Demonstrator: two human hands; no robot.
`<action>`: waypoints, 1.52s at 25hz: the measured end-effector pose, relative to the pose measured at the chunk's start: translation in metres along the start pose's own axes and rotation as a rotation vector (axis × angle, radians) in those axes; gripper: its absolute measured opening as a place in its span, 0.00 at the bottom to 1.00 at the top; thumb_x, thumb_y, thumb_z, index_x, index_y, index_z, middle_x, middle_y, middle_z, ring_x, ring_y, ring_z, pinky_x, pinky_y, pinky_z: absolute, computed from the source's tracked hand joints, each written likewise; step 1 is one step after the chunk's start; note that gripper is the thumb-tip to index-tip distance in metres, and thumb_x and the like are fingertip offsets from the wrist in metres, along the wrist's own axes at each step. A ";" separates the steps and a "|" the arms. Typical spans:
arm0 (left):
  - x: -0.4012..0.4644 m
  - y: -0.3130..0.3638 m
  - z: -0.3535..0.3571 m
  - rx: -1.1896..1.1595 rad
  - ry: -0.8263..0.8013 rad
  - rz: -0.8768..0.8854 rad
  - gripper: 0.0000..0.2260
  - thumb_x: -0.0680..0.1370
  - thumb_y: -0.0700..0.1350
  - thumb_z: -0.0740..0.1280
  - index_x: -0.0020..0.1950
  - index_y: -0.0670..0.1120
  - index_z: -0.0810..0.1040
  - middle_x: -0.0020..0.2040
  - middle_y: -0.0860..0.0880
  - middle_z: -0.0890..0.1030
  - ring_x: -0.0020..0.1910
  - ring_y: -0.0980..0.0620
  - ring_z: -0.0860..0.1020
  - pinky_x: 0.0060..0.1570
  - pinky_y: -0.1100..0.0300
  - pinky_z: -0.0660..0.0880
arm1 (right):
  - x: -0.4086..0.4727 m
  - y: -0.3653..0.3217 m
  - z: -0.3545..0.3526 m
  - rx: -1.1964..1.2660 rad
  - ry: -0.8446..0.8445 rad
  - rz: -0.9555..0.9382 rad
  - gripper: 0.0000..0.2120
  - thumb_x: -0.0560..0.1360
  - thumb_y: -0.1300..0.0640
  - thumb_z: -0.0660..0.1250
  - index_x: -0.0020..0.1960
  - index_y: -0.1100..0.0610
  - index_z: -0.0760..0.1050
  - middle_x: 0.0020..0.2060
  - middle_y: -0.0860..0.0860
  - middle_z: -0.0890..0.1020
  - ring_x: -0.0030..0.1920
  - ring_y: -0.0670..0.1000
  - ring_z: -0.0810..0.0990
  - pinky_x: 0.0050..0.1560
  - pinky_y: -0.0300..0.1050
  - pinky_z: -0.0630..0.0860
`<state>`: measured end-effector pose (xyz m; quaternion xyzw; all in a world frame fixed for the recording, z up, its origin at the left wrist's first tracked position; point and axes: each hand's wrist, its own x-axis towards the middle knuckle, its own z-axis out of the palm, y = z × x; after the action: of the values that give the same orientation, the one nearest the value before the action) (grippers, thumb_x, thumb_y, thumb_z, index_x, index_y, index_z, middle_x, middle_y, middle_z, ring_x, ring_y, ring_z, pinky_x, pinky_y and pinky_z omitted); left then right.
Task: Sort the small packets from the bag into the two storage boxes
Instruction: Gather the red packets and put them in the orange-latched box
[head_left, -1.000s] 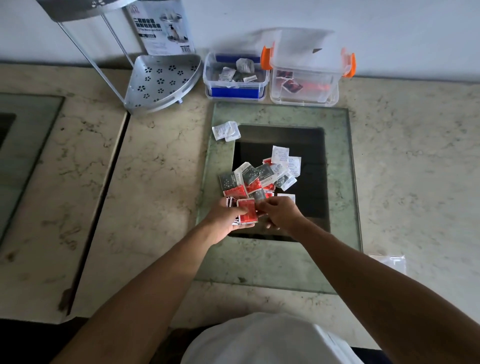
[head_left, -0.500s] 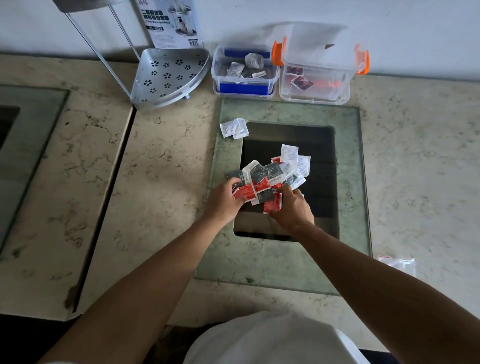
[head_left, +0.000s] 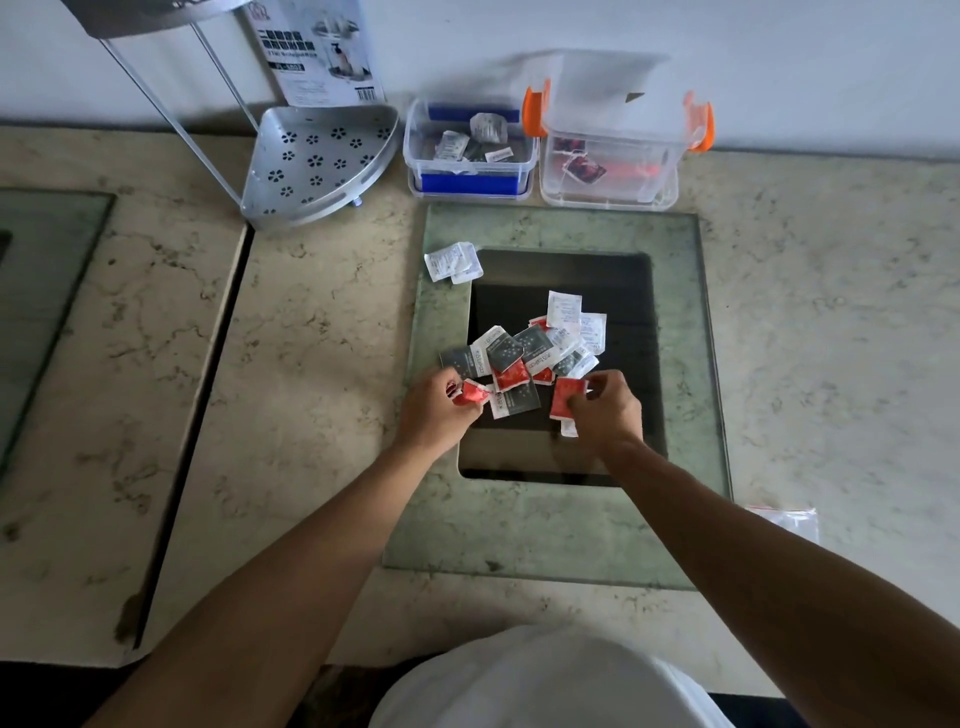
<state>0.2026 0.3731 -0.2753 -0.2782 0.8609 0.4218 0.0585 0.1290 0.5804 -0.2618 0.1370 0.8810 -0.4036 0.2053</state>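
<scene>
Head view: a loose pile of small flat packets (head_left: 530, 353) on the dark square pane of a glass panel (head_left: 675, 519) set in a marble counter (head_left: 311, 364), mixed grey, red and white, several overlapping. Left hand (head_left: 434, 410) at the pile's near-left edge, fingers curled and pinching a crumpled red packet (head_left: 474, 391). Right hand (head_left: 605, 408) at the near-right edge, thumb and fingers clamped on a flat red packet (head_left: 565, 397), with a white one partly hidden below. 2 white packets (head_left: 453, 262) apart on the glass frame, beyond the pile. At the wall, 2 clear boxes side by side: blue-trimmed box (head_left: 470, 150) holding grey and white packets, orange-latched box (head_left: 610, 166) holding red ones. Clear plastic bag (head_left: 789, 522) lying flat, right of the glass. Metal corner shelf (head_left: 317, 161) left of the boxes.
</scene>
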 end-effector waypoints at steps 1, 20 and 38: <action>-0.001 0.000 -0.001 -0.081 0.015 -0.067 0.07 0.69 0.40 0.75 0.42 0.46 0.78 0.39 0.52 0.81 0.34 0.56 0.76 0.30 0.67 0.68 | 0.000 -0.003 0.001 0.052 -0.019 -0.006 0.12 0.75 0.54 0.71 0.57 0.54 0.75 0.45 0.49 0.82 0.39 0.49 0.80 0.41 0.47 0.79; 0.003 -0.002 0.002 -1.240 -0.301 -0.418 0.18 0.70 0.33 0.73 0.59 0.40 0.81 0.51 0.41 0.86 0.50 0.42 0.85 0.51 0.48 0.82 | 0.003 -0.039 0.041 -0.138 -0.138 -0.123 0.13 0.77 0.48 0.69 0.57 0.54 0.76 0.43 0.48 0.80 0.40 0.48 0.80 0.37 0.40 0.76; 0.015 0.017 0.014 -1.123 -0.147 -0.473 0.15 0.70 0.41 0.77 0.54 0.41 0.80 0.47 0.37 0.84 0.39 0.42 0.84 0.31 0.53 0.80 | -0.002 -0.032 0.020 0.454 -0.374 0.097 0.04 0.74 0.62 0.73 0.44 0.62 0.78 0.32 0.54 0.82 0.28 0.48 0.76 0.29 0.42 0.72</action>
<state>0.1790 0.3852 -0.2780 -0.4204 0.4159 0.8046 0.0541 0.1228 0.5444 -0.2520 0.1445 0.7075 -0.5984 0.3472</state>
